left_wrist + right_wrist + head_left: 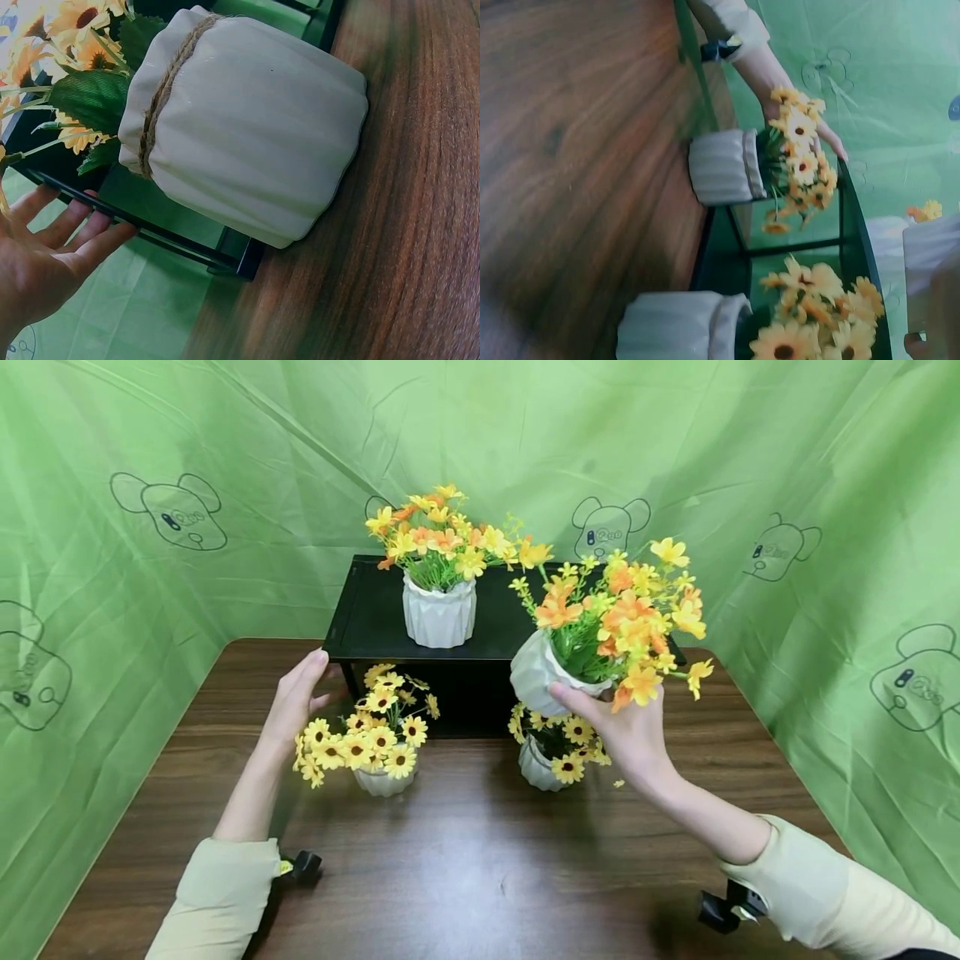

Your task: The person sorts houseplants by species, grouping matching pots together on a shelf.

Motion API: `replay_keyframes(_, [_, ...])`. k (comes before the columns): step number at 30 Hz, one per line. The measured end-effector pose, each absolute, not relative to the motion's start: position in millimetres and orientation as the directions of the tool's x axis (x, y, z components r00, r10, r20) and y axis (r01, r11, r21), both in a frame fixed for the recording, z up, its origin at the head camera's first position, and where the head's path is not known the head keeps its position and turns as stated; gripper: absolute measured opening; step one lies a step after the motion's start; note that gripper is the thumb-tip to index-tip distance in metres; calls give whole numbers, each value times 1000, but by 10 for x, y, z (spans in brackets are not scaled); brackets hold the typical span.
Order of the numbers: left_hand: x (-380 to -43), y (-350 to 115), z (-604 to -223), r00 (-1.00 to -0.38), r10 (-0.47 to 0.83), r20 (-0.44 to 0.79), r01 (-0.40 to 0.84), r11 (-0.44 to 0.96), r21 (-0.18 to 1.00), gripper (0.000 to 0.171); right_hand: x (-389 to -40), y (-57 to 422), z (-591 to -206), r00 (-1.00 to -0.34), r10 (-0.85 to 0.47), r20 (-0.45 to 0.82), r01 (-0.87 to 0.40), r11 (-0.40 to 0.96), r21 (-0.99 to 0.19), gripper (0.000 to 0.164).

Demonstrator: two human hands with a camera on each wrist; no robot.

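A white fluted flowerpot [538, 672] with orange and yellow flowers is gripped by my right hand [636, 727]; it tilts to the right above the front right of a low black shelf [510, 622]. Part of this pot shows at the edge of the right wrist view. My left hand [294, 697] touches the shelf's left front corner. In the left wrist view its fingers [105, 241] lie against the shelf's black side frame [176, 251]. A similar pot [438, 617] stands upright on the shelf's left half.
Two white pots of yellow daisy-like flowers stand on the wooden table before the shelf, one on the left [384, 781], another on the right [538, 767]. Twine circles the left one's neck. Green cloth [480, 435] with mouse-like drawings hangs behind and at both sides.
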State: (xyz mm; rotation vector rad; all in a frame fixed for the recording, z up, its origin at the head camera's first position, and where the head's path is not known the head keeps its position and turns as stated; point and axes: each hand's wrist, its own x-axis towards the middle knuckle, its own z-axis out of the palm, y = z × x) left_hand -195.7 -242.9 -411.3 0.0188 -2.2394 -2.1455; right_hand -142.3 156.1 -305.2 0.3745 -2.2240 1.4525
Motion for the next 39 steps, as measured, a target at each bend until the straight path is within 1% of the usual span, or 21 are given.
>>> replay_keyframes(5, [-1959, -2416, -4117, -999, -32, 34, 33, 40, 999, 58, -1466, 1596, -2907, -838, 81, 540, -492, 317, -811, 84])
replay_keyframes(7, [-1960, -2414, -4119, -999, -31, 43, 42, 33, 999, 58, -1507, 1623, -2871, -829, 100, 550, -501, 303, -811, 84])
replay_keyframes(10, [-1958, -2415, -4122, -998, -33, 48, 47, 25, 999, 56, -1580, 1663, -2829, -824, 122, 553, -496, 314, -809, 83])
replay_keyframes(15, [-1959, -2418, -4123, -998, -21, 61, 61, 26, 998, 53, -1706, 1728, -2797, -816, 145, 559, -466, 407, -786, 76])
replay_keyframes(18, [-1960, -2418, -4123, -997, -16, 70, 69, 28, 997, 53, -1781, 1760, -2786, -813, 155, 561, -457, 425, -781, 74])
replay_keyframes(23, [-1957, -2416, -4119, -998, -16, 66, 66, 14, 998, 53, -1909, 1803, -2781, -824, 161, 544, -445, 411, -795, 69])
replay_keyframes(28, [-1954, -2410, -4126, -998, -19, 66, 66, 12, 998, 48, -2092, 1888, -2859, -835, 153, 529, -455, 348, -820, 67])
replay_keyframes(34, [-1960, -2399, -4129, -997, -23, 74, 74, -11, 997, 40, -2422, 2051, -3045, -851, 141, 505, -458, 270, -847, 69])
replay_keyframes(39, [-1956, -2400, -4126, -997, -31, 69, 69, -1, 998, 42, -2623, 2119, -3108, -866, 124, 485, -457, 196, -867, 72])
